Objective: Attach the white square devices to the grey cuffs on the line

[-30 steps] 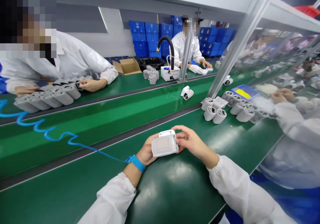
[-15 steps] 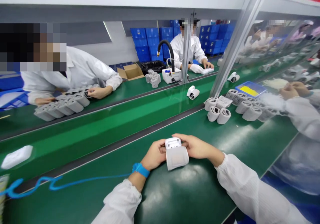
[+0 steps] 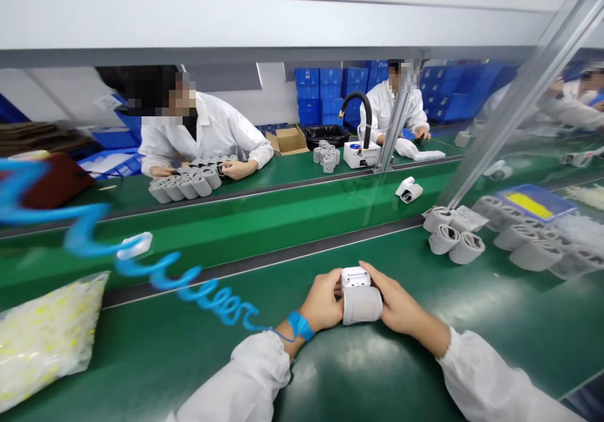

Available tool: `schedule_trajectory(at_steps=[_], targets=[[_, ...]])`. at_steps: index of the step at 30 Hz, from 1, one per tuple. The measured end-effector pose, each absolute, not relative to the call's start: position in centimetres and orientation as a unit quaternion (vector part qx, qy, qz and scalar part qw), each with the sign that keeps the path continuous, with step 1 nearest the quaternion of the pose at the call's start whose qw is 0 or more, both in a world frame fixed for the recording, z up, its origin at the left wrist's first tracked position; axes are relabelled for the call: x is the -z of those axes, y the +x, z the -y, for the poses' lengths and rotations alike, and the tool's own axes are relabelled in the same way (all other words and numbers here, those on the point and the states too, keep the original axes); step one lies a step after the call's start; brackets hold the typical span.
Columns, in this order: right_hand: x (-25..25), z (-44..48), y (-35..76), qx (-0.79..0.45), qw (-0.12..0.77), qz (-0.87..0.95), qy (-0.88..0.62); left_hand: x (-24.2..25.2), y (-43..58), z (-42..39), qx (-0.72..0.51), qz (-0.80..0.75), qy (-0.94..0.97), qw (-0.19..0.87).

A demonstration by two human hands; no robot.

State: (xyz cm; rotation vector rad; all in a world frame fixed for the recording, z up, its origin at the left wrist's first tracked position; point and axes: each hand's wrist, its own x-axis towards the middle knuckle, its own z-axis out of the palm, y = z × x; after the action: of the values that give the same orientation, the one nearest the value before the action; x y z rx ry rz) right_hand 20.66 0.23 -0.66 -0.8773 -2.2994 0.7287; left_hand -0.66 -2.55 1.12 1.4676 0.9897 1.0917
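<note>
In the head view, the person's left hand (image 3: 323, 302) and right hand (image 3: 401, 305) close on a small white plastic monitor with a rolled grey fabric cuff (image 3: 359, 296) from either side. The fingers of both hands curl against the cuff's flanks, and the thumbs sit near the white top. The monitor rests low on the dark green bench mat (image 3: 368, 378), just in front of the person and between the two white sleeves. A bright blue wrist strap (image 3: 301, 326) circles the left wrist, and its blue coiled cord (image 3: 155, 268) trails away to the left. Three more rolled grey cuffs (image 3: 450, 241) stand in a cluster to the right, well apart from the hands. A clear bag of yellowish parts (image 3: 42, 334) lies at the far left. Beyond the bright green conveyor belt (image 3: 283, 221), a co-worker's hand (image 3: 236, 169) touches a row of grey cuffs (image 3: 186, 186).
</note>
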Motion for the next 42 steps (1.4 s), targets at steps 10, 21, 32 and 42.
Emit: schedule_trajectory(at_steps=[10,21,32,42], targets=[[0.5,0.0,20.1,-0.273,0.312,0.839,-0.351,-0.6,-0.2,2.5,-0.474,-0.406,0.612,0.486],[-0.6,-0.4,20.9,-0.395,0.281,0.818,-0.311,-1.4,-2.0,2.1,-0.380,-0.402,0.708,0.439],[1.7,0.0,20.8,-0.213,0.282,0.881,-0.313,-0.3,-1.6,2.5,-0.371,-0.447,0.770,0.264],[1.0,-0.6,20.8,-0.265,0.289,0.846,-0.362,-0.6,-1.6,1.0,-0.380,-0.424,0.761,0.311]])
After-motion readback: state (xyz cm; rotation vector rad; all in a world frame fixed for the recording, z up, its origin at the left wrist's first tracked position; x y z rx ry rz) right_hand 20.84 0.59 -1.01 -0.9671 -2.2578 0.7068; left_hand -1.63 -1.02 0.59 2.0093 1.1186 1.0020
